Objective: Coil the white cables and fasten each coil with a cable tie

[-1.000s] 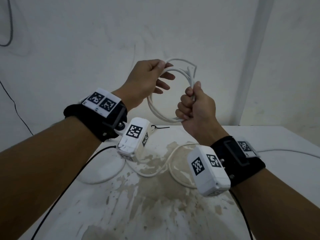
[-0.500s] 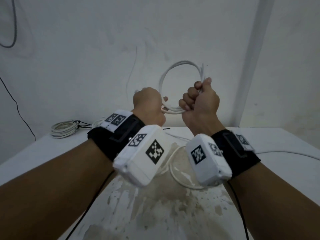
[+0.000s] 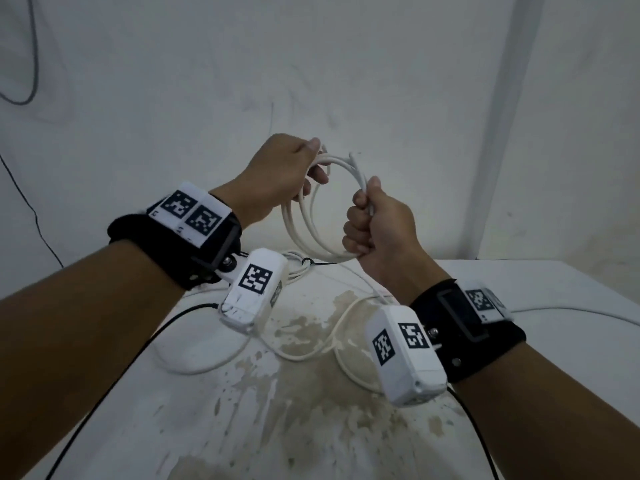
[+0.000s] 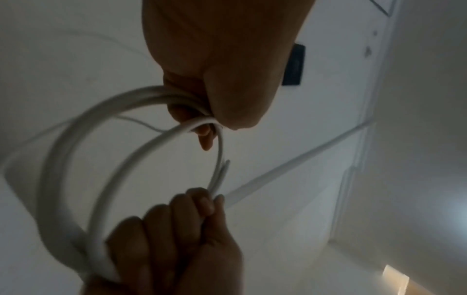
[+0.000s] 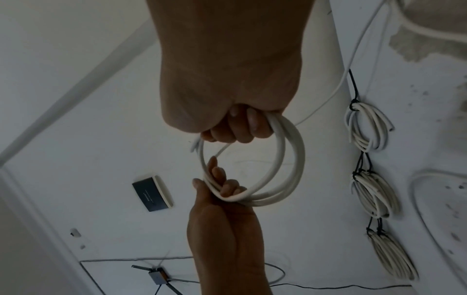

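A white cable coil [image 3: 304, 233] of a few loops is held up in the air above the table. My left hand [image 3: 308, 168] grips its upper left, thumb on top and fingers curled under the strands. My right hand [image 3: 362, 221] is a fist round the coil's right side, with the cut cable end [image 3: 355, 161] sticking up above it. The left wrist view shows the coil [image 4: 73, 163] between my left hand [image 4: 202, 119] and my right hand [image 4: 187, 219]. The cable's loose tail [image 3: 311, 353] runs down from the right fist and lies on the table.
The white table [image 3: 242, 427] is stained brown in the middle. In the right wrist view, three finished coils [image 5: 367, 129] [image 5: 374, 195] [image 5: 391, 257] bound with black ties lie in a row on it. A wall stands close behind, and another white cable [image 3: 571, 311] lies at the right.
My left hand has risen from below the coil to its upper left with another stretch of cable. The coil now hangs left of my right fist instead of standing above it.
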